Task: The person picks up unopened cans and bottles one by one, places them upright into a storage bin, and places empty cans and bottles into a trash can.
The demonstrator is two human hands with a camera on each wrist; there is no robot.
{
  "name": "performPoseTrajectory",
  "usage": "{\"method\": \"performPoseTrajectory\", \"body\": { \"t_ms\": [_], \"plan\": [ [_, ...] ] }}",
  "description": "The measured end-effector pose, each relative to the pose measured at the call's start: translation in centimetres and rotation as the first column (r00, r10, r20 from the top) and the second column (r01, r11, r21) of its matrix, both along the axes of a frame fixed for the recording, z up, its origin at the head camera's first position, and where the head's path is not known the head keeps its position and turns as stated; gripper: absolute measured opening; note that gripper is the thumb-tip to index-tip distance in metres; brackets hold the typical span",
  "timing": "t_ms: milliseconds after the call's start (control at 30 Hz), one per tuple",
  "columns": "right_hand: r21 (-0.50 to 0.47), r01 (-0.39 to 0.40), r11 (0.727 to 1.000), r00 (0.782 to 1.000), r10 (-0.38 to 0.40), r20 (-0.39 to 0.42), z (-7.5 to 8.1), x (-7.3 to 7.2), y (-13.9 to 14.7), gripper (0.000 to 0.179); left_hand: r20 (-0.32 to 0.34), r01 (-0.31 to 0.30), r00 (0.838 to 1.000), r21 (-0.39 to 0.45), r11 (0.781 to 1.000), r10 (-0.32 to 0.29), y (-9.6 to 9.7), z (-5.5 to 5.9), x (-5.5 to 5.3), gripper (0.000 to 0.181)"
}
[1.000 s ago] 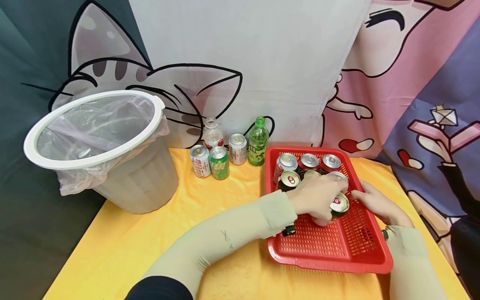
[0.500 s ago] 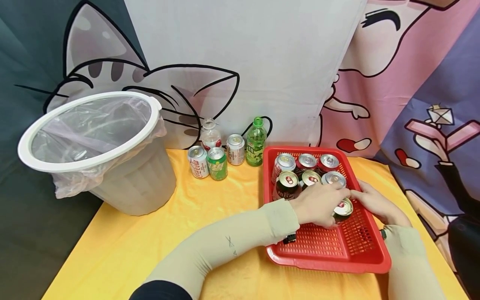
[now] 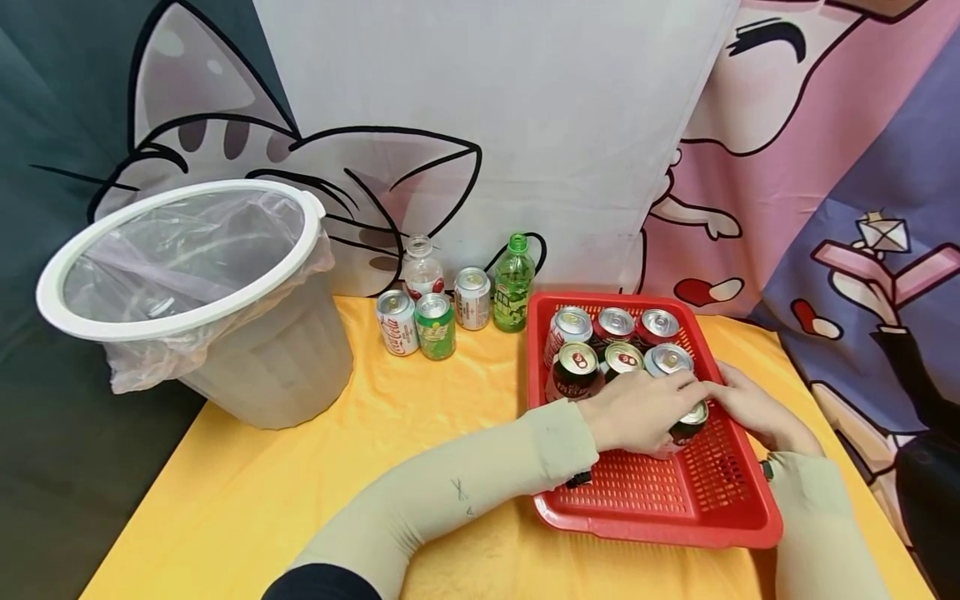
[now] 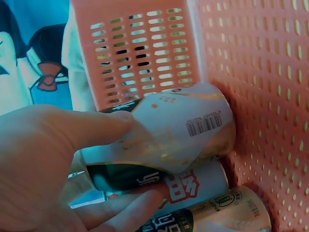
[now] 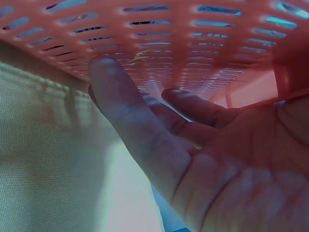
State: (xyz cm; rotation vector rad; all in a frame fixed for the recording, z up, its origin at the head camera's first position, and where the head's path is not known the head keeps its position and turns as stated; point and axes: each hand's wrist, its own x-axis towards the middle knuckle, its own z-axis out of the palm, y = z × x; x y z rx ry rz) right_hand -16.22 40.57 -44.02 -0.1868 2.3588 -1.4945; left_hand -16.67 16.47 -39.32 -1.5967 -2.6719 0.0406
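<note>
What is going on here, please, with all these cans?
A person's left hand grips a can in a red basket, where at least six other cans stand. The right hand touches the basket's right side. To the left of the basket, three more cans and two bottles stand on a yellow cloth; farther left is a bin with a plastic liner.

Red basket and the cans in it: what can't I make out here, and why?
Head view: most of the gripped can, hidden by the left hand.
Head view: marks on the can tops, too small to read.
Left wrist view: part of the lowest can, cut off by the bottom edge.
Right wrist view: the cans, behind the red basket's slotted wall.
</note>
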Motion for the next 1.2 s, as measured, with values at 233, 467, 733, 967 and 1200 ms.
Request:
{"method": "performPoseTrajectory", "body": {
  "t_ms": [233, 467, 733, 967, 1200],
  "plan": [
    [-0.031, -0.002, 1.0, 1.0, 0.002, 0.004, 0.0, 0.0, -0.1, 0.042, 0.059, -0.027, 0.998, 0.043, 0.999, 0.024, -1.9, 1.1, 0.3, 0.075],
    [-0.045, 0.004, 0.999, 1.0, -0.004, -0.005, 0.1, 0.0, -0.3, 0.037, 0.103, -0.039, 0.994, 0.137, 0.99, 0.025, -4.6, 2.7, 0.7, 0.074],
    [-0.041, 0.016, 0.999, 1.0, -0.016, -0.004, 0.2, -0.2, -0.4, 0.038, 0.073, -0.031, 0.997, 0.274, 0.961, 0.011, -7.2, 5.2, 0.9, 0.066],
    [-0.03, -0.003, 1.0, 1.0, 0.002, -0.023, 0.0, -0.3, -0.3, 0.043, 0.15, -0.088, 0.988, 0.401, 0.912, 0.029, -10.4, 5.8, 0.3, 0.063],
    [-0.013, 0.003, 1.0, 1.0, -0.004, -0.022, -0.1, -0.2, -0.1, 0.045, 0.172, -0.192, 0.979, 0.59, 0.784, 0.11, -14.4, 4.5, -0.3, 0.055]
  ]
}}
